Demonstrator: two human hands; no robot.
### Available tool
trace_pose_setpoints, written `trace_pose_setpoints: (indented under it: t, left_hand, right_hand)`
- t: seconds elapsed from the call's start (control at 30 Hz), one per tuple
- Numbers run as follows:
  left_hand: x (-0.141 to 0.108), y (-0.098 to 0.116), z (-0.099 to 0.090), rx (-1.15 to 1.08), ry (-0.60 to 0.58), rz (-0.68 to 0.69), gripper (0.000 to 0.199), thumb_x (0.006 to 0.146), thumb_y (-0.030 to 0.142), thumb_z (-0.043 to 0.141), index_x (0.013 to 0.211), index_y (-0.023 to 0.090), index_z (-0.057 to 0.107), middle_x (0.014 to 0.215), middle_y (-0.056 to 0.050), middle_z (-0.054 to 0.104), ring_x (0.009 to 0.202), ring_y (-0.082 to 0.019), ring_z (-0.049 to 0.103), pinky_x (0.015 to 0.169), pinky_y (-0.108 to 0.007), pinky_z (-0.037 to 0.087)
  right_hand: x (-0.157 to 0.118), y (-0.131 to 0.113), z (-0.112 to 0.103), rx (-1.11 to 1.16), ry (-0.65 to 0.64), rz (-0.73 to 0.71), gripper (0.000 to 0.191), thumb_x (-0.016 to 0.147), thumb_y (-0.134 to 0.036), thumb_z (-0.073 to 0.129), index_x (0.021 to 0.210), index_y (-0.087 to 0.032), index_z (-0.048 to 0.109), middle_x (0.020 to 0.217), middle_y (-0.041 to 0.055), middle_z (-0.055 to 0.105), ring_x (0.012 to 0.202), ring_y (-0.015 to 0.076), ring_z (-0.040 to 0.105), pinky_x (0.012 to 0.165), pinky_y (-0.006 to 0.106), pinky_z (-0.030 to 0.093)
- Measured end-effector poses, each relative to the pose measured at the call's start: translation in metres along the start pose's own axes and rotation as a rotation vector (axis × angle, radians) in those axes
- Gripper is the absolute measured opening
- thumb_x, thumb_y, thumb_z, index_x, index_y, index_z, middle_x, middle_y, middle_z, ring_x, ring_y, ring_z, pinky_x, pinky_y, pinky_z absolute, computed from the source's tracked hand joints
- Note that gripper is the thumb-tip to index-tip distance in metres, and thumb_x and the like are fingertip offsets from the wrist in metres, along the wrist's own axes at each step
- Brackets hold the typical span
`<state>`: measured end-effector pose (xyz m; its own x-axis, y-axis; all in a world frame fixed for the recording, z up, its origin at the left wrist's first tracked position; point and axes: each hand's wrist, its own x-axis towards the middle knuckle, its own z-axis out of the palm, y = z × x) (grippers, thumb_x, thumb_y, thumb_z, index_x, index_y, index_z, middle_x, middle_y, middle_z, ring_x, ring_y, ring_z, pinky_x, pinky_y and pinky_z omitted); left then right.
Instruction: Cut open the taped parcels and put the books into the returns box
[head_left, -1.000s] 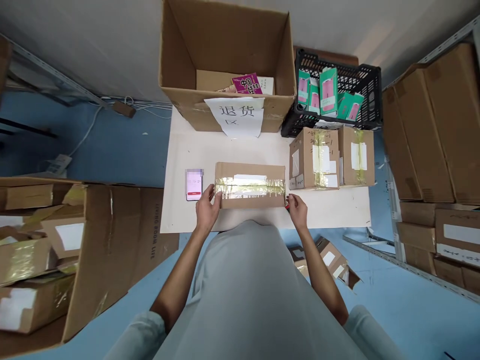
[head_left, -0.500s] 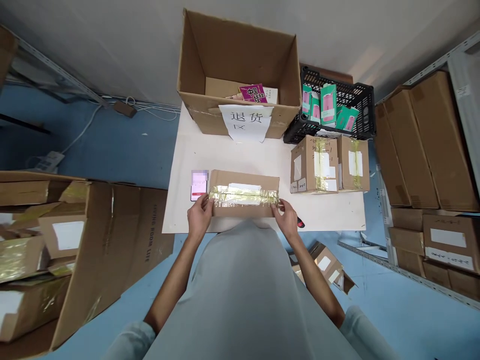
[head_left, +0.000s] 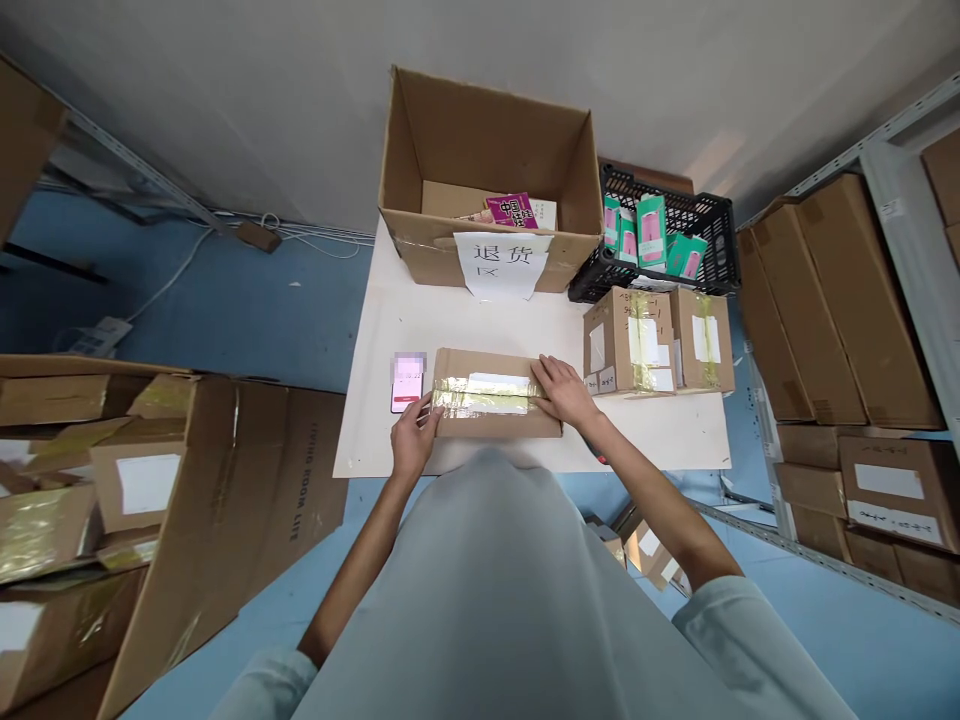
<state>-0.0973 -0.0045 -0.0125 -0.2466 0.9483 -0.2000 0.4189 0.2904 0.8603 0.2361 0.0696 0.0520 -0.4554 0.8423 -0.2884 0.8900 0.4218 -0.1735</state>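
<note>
A flat cardboard box (head_left: 495, 423) lies on the white table before me. A white label (head_left: 499, 384) and shiny yellowish tape run along its top, with a seam down the middle. My left hand (head_left: 415, 435) grips the box's left end, thumb on top. Across the right end lies my right hand (head_left: 564, 390), its fingers stretched over the top and tape. Under the right wrist a red and black object (head_left: 600, 456) is mostly hidden. Just beyond the left hand lies a phone (head_left: 406, 385) with a lit screen.
Behind stands a large open carton (head_left: 427, 262) with a paper sign and a few packets inside. To its right is a black crate (head_left: 716, 245) of green boxes. Two taped boxes (head_left: 628, 340) stand at the table's right. A big carton (head_left: 255, 480) of parcels is at left, shelving (head_left: 892, 260) at right.
My right hand has moved from the box's lower right corner up onto its top right end. The left hand keeps its place at the left end. The view has shifted slightly.
</note>
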Motion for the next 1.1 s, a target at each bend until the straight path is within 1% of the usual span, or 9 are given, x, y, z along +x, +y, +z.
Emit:
trace_pose_setpoints:
  t: [0.17, 0.27, 0.33, 0.5, 0.67, 0.73, 0.83, 0.97, 1.1]
  left_hand:
    - [0.0, -0.001, 0.005, -0.027, 0.016, 0.016, 0.055, 0.101, 0.058, 0.063, 0.136, 0.017, 0.075, 0.138, -0.016, 0.077, 0.114, -0.029, 0.078, 0.104, -0.046, 0.066]
    - [0.001, -0.001, 0.006, -0.017, 0.012, 0.038, 0.057, 0.101, 0.062, 0.061, 0.132, 0.017, 0.077, 0.138, -0.016, 0.077, 0.114, -0.029, 0.078, 0.104, -0.046, 0.065]
    - [0.0, -0.003, 0.007, -0.006, 0.011, 0.041, 0.058, 0.1, 0.062, 0.06, 0.132, 0.016, 0.076, 0.138, -0.017, 0.077, 0.113, -0.029, 0.078, 0.104, -0.046, 0.065]
    - [0.0, -0.007, 0.005, 0.004, -0.02, 0.011, 0.055, 0.1, 0.056, 0.06, 0.137, 0.017, 0.072, 0.137, -0.017, 0.078, 0.112, -0.031, 0.078, 0.104, -0.049, 0.065]
    - [0.004, 0.017, 0.002, 0.214, 0.03, 0.303, 0.056, 0.107, 0.044, 0.052, 0.155, 0.017, 0.06, 0.155, -0.02, 0.066, 0.147, -0.036, 0.06, 0.125, -0.057, 0.049]
    - [0.005, 0.034, 0.011, 0.293, -0.048, 0.454, 0.051, 0.11, 0.04, 0.046, 0.154, 0.019, 0.061, 0.159, -0.017, 0.063, 0.153, -0.036, 0.054, 0.13, -0.058, 0.042]
    - [0.006, 0.059, 0.038, 0.403, -0.262, 0.587, 0.05, 0.109, 0.04, 0.051, 0.153, 0.019, 0.062, 0.155, -0.018, 0.066, 0.15, -0.038, 0.055, 0.129, -0.06, 0.04]
    - [0.005, 0.08, 0.072, 0.56, -0.49, 0.691, 0.057, 0.096, 0.043, 0.074, 0.146, 0.016, 0.066, 0.136, -0.021, 0.073, 0.136, -0.04, 0.061, 0.126, -0.059, 0.038]
    - [-0.001, 0.094, 0.074, 0.639, -0.539, 0.708, 0.053, 0.084, 0.031, 0.088, 0.133, 0.018, 0.07, 0.123, -0.018, 0.072, 0.123, -0.04, 0.062, 0.115, -0.055, 0.044]
  right_hand:
    - [0.014, 0.0, -0.019, -0.088, -0.083, -0.099, 0.053, 0.111, -0.028, 0.047, 0.158, -0.003, 0.053, 0.167, 0.0302, 0.052, 0.153, 0.0415, 0.053, 0.125, 0.052, 0.04]
    - [0.024, 0.013, -0.043, -0.059, -0.157, -0.025, 0.044, 0.116, -0.031, 0.038, 0.148, -0.011, 0.06, 0.133, 0.0229, 0.077, 0.119, 0.0353, 0.074, 0.103, 0.042, 0.051]
    - [0.032, 0.026, -0.06, -0.016, -0.18, 0.064, 0.044, 0.12, -0.037, 0.032, 0.143, -0.017, 0.063, 0.113, 0.0161, 0.082, 0.103, 0.0319, 0.076, 0.091, 0.035, 0.05]
    - [0.052, 0.053, -0.083, 0.101, -0.199, 0.129, 0.043, 0.12, -0.044, 0.038, 0.121, -0.019, 0.073, 0.112, 0.014, 0.082, 0.104, 0.0298, 0.075, 0.083, 0.03, 0.045]
    - [0.064, 0.06, -0.07, 0.119, -0.051, 0.277, 0.045, 0.115, -0.052, 0.052, 0.135, -0.017, 0.07, 0.126, 0.0166, 0.08, 0.117, 0.0335, 0.073, 0.093, 0.035, 0.05]
    - [0.064, 0.057, -0.059, 0.101, 0.035, 0.301, 0.054, 0.11, -0.049, 0.062, 0.149, -0.013, 0.063, 0.14, 0.0207, 0.074, 0.128, 0.0365, 0.068, 0.106, 0.041, 0.05]
    - [0.06, 0.048, -0.042, 0.057, 0.146, 0.266, 0.065, 0.105, -0.034, 0.067, 0.162, -0.007, 0.051, 0.16, 0.0269, 0.056, 0.147, 0.04, 0.053, 0.123, 0.051, 0.042]
    - [0.047, 0.036, -0.026, 0.085, 0.143, 0.146, 0.046, 0.109, -0.022, 0.054, 0.152, -0.012, 0.063, 0.162, 0.0229, 0.052, 0.149, 0.036, 0.049, 0.124, 0.05, 0.043]
    - [0.031, 0.035, -0.013, 0.164, 0.05, 0.056, 0.048, 0.109, -0.032, 0.061, 0.154, -0.017, 0.064, 0.155, 0.0176, 0.058, 0.143, 0.0323, 0.054, 0.123, 0.046, 0.046]
